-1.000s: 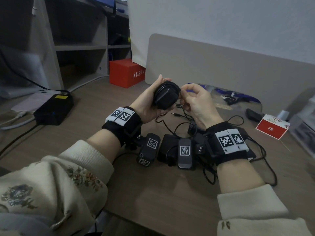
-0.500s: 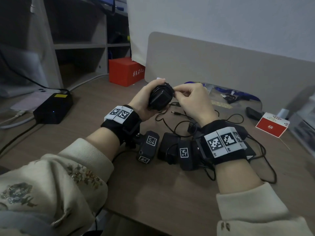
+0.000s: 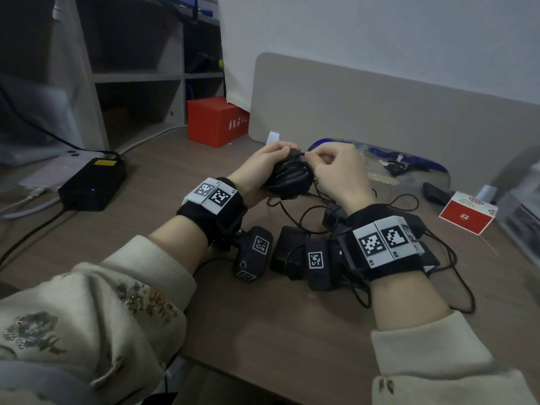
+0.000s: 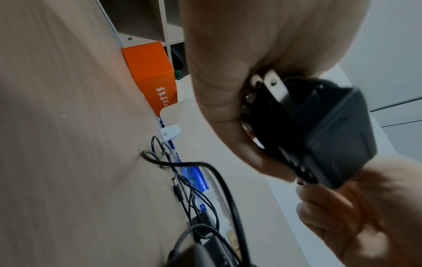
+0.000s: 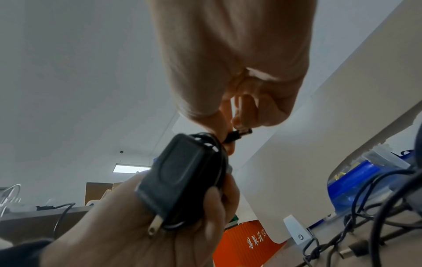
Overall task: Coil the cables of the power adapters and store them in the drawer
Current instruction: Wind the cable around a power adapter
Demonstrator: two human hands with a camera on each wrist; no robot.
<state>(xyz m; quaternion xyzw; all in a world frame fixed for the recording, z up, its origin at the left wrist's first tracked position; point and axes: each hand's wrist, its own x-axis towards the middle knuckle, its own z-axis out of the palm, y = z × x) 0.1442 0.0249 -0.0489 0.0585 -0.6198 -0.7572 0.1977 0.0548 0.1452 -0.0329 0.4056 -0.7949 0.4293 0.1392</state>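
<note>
My left hand [image 3: 264,165] grips a black power adapter [image 3: 287,178] above the desk, its cable wound round the body. The same adapter [image 4: 324,133] shows its two metal prongs against my left palm [image 4: 228,75]. My right hand [image 3: 333,168] pinches the cable's barrel plug end [image 5: 237,134] at the top of the adapter [image 5: 180,173]. More black adapters [image 3: 287,252] with loose tangled cables [image 3: 315,211] lie on the desk under my wrists. No drawer is in view.
A red box [image 3: 216,121] stands at the back left beside a grey partition [image 3: 380,112]. A black power brick [image 3: 92,184] sits on the left. A small red-and-white box [image 3: 467,213] lies at the right. Shelving [image 3: 140,77] stands behind on the left.
Both hands have lowered slightly with the adapter, which has turned in my left hand. My right hand has brought the cable end over the top of the adapter.
</note>
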